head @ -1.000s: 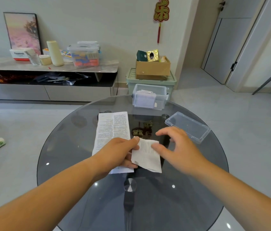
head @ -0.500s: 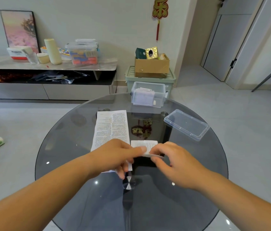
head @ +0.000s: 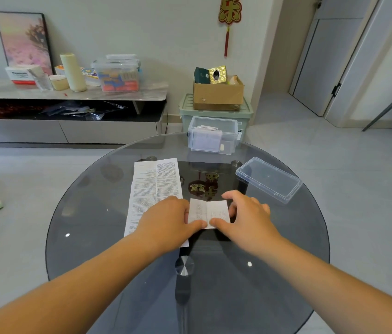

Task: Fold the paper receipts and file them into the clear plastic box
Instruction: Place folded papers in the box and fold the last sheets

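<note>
A big round glass worktop [head: 98,237] fills the middle of the room, dark and shiny. On it lies a long paper [head: 156,186] with lots of tiny print. It lies flat and points away from the person, a bit left of the middle.

At the far edge of the worktop stands the clear plastic box [head: 231,138]. It is open at the top, and folded papers [head: 207,138] stand inside it. Its lid [head: 268,180] lies on the right side of the worktop, well apart from the box.

Two bare arms reach in from the near side. The left hand [head: 166,222] rests on the near end of the long paper. The right hand [head: 248,218] is just beside it, over the glass.

Between the two hands is the small receipt [head: 208,212]. It is white, with a fold line running down its middle. It sits just to the right of the long paper, in the middle of the worktop. Each hand's grip pinches it: both thumbs press on its near edge, almost touching each other, and the curled fingers hold its left and right sides.
</note>
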A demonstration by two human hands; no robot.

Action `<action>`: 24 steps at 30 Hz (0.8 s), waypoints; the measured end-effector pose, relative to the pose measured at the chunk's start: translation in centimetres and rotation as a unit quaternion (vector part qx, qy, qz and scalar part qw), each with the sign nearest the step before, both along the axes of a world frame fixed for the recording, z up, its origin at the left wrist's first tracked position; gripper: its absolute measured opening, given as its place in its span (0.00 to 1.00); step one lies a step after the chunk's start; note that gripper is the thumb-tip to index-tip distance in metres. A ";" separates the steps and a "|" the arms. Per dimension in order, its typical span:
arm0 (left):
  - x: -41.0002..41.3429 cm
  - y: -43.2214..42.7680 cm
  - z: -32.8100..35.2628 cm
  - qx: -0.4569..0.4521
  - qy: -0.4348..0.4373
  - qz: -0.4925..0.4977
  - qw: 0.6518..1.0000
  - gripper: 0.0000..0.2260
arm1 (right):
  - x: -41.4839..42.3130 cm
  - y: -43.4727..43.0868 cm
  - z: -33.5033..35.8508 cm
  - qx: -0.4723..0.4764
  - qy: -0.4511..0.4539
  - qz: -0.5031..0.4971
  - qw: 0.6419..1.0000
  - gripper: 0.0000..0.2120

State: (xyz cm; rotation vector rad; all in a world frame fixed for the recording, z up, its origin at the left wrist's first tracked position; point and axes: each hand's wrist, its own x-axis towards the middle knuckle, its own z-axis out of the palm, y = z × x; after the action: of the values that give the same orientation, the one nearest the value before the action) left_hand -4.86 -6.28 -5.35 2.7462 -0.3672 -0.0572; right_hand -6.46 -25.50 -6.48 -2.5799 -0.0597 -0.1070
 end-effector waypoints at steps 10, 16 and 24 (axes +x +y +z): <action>0.4 0.2 -0.5 -0.033 0.016 -0.005 0.999 0.18 | 0.6 -0.6 1.0 -0.100 0.056 -0.022 0.993 0.32; 1.1 0.9 -0.4 -0.066 0.066 -0.012 0.996 0.14 | 0.9 -2.0 1.6 -0.074 0.089 -0.019 0.993 0.30; 0.6 0.6 0.2 0.022 0.022 -0.040 0.999 0.21 | -0.2 -1.9 1.0 0.002 0.007 0.048 0.999 0.20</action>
State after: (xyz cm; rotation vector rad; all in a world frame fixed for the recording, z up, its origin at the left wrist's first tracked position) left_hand -4.24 -5.70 -5.14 2.7671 -0.4685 -0.1488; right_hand -6.63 -27.38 -5.48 -2.5695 -0.1772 -0.0526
